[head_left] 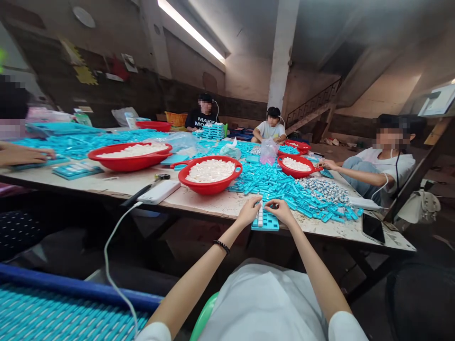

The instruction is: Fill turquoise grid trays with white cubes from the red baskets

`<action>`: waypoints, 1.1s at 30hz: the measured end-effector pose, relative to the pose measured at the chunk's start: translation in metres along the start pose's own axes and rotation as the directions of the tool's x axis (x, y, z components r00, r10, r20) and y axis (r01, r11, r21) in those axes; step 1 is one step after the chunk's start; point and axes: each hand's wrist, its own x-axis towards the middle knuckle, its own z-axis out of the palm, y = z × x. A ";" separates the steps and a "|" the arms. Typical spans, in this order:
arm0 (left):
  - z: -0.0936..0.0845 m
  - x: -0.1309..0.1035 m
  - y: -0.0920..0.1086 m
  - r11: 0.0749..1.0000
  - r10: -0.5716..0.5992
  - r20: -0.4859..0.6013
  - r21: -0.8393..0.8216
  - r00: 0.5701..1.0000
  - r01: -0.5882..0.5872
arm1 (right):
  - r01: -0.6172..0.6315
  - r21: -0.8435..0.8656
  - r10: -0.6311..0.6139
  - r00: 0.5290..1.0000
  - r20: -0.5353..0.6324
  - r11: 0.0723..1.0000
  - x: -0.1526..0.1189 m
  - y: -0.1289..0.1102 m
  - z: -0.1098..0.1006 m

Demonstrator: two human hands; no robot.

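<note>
At the table's near edge lies a light-blue slotted plastic tray (270, 223), with a column of small white pieces (260, 219) seated in it. My left hand (250, 210) is bent over the tray's left side, thumb and fingers closed at the upper end of the white column. My right hand (280, 210) is over the right side, its thumb and fingers pinched together near the same spot. Whatever sits between the fingertips is too small to make out. Just beyond the hands spreads a heap of loose blue plastic pieces (284, 187).
Red bowls of white pieces stand nearby: one red bowl (209, 189) ahead, another (130, 166) left, a third (296, 174) right. A white power bank (159, 192) with a cable lies left; a phone (372, 228) lies right. Co-workers sit around the table (227, 203).
</note>
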 end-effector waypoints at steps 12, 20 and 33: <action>0.002 0.003 -0.009 0.996 -0.011 -0.035 -0.091 0.999 0.008 | 0.080 -0.050 -0.081 0.997 -0.017 0.996 0.002 0.007 0.000; 0.003 0.000 -0.009 0.998 -0.005 -0.057 -0.068 0.998 0.001 | 0.092 -0.028 -0.092 0.996 0.004 0.995 0.000 0.002 -0.001; -0.025 -0.004 0.018 0.940 0.326 -0.025 0.116 0.945 -0.322 | 0.119 -0.140 -0.115 0.993 0.036 0.983 -0.002 -0.002 0.003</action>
